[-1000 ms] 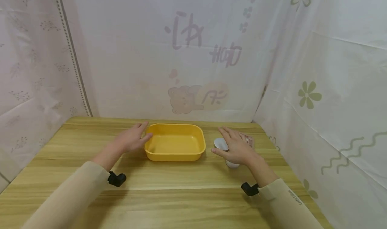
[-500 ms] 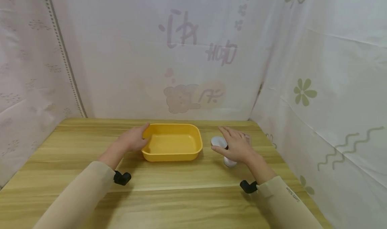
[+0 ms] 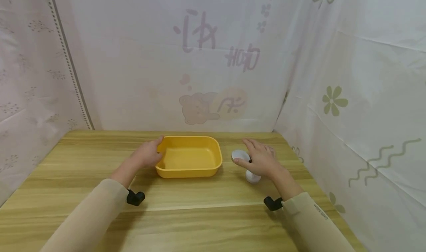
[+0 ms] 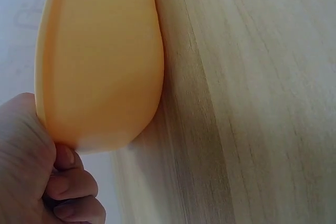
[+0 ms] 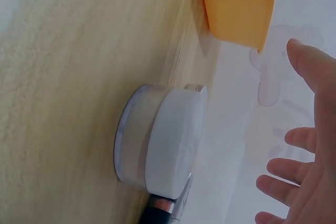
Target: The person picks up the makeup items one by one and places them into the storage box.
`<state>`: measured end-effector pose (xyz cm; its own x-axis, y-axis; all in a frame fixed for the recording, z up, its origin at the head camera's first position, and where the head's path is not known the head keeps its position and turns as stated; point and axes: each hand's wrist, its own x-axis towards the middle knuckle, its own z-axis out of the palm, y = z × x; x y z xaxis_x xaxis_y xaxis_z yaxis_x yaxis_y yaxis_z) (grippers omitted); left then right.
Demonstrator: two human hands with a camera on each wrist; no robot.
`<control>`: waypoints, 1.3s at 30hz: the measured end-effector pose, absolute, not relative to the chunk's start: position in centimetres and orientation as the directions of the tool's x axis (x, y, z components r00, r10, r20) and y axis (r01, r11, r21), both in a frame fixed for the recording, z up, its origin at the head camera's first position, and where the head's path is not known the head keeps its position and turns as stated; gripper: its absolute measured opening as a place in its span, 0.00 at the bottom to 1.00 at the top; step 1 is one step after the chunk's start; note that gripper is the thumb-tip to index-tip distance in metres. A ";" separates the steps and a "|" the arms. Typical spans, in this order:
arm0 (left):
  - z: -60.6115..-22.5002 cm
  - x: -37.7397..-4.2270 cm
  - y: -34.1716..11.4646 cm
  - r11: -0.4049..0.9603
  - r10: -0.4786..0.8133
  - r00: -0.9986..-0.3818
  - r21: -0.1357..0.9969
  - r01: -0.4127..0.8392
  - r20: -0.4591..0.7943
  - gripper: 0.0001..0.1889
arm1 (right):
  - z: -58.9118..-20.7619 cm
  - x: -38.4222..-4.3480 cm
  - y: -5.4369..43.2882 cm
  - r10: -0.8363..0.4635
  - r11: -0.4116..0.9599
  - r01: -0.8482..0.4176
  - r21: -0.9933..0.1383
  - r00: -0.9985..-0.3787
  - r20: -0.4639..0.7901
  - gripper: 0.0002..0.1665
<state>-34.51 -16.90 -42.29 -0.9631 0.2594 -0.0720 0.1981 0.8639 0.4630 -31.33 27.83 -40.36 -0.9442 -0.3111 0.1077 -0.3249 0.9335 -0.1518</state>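
Observation:
My left hand (image 3: 144, 155) grips the left rim of a yellow plastic basin (image 3: 189, 173); in the left wrist view its fingers (image 4: 73, 184) curl beneath the basin's edge. The basin stands on the table. My right hand (image 3: 263, 161) hovers with spread fingers above a few small things and holds none of them. Under it are a round item with a pale top (image 3: 239, 155) and, nearer, a white-lidded round jar (image 3: 253, 177). The right wrist view shows a white-lidded jar (image 5: 176, 142) beside a black cylinder with a copper-coloured band (image 5: 156, 208). The hand partly hides a pinkish flat item (image 3: 272, 151).
The wooden table (image 3: 199, 215) ends at the back against a printed curtain (image 3: 139, 78). Another curtain (image 3: 366, 107) hangs along the right side. A black wrist mount (image 3: 135, 197) sits on the left sleeve and a second mount (image 3: 273, 203) on the right.
My left hand has closed its fingers and thumb on the basin's left rim. The right hand stays above the small items with little movement. The head view has shifted slightly.

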 end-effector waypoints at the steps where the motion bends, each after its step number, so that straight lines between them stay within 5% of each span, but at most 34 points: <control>1: -42.4 -34.5 -16.9 0.862 0.256 -0.964 0.468 0.197 -0.067 0.40 | -40.3 -31.4 27.9 -0.304 0.936 -0.317 -0.156 -0.947 0.102 0.59; 27: -42.9 -34.5 -17.0 0.849 0.238 -0.970 0.496 0.181 -0.053 0.39 | -40.5 -32.6 28.8 -0.293 0.936 -0.299 -0.187 -0.954 0.061 0.59; 39: -42.8 -34.4 -16.9 0.838 0.238 -0.969 0.517 0.173 -0.062 0.40 | -40.7 -32.6 29.1 -0.298 0.941 -0.302 -0.153 -0.953 0.049 0.50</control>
